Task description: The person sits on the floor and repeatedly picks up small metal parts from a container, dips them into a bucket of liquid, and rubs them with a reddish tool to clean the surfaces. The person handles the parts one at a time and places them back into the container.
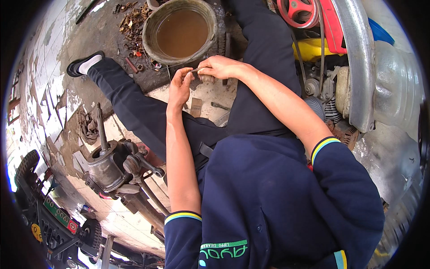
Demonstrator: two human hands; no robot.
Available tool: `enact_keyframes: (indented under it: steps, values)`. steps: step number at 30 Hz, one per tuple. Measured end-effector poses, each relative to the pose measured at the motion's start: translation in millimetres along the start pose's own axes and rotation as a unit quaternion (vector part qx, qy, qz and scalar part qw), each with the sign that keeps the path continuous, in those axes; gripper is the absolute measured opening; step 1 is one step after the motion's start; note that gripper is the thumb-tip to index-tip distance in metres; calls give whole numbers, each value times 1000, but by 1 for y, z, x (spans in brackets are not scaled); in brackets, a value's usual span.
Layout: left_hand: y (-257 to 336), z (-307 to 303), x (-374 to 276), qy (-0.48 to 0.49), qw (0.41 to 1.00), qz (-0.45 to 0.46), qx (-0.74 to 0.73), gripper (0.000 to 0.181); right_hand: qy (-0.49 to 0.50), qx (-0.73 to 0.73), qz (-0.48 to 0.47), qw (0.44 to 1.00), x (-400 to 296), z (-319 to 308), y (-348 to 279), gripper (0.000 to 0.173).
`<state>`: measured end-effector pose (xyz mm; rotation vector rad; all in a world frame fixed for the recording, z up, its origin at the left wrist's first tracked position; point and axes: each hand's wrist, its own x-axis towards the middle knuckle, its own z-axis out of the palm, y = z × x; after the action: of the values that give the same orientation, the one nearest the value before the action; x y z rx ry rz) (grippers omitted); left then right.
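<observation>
My left hand (179, 85) and my right hand (220, 67) meet above the floor, between my spread legs. Their fingertips pinch a small, thin dark part (196, 70) from both sides; its exact kind is too small to tell. Just under my right fingers shows a small brownish cylindrical piece (206, 78); whether it is held or lies on the floor I cannot tell. Beyond the hands stands a round, dirty basin (146, 37) of murky brown liquid (183, 33). A small brush-like object (220, 106) and a flat cardboard-like piece (196, 107) lie nearer my lap.
Rusty nuts, bolts and small parts (132, 23) are heaped left of the basin. At the left stand a metal housing with a shaft (109, 168) and a crumpled rag (88, 127). Engine parts (322, 87), a curved metal rim (362, 67) and a clear plastic container (396, 84) are at the right.
</observation>
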<state>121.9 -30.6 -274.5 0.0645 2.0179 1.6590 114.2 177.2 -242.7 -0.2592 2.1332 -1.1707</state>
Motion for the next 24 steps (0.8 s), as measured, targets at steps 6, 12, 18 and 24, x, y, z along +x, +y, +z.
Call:
enact_keyframes:
  steps: [6,12,18,24]
  values:
    - [2,-3,-1,-9,1000,7,-17,22,-30,51,10,998,-1,0,1,27]
    - [-1,-5,-2,-1,999,18,-41,22,-75,117,4,990,0,-3,6,30]
    - [2,-5,-4,-17,999,-37,-35,24,-79,94,8,992,0,1,8,30]
    - [4,-8,-4,-41,996,-64,53,26,-38,34,18,999,-8,2,-5,25]
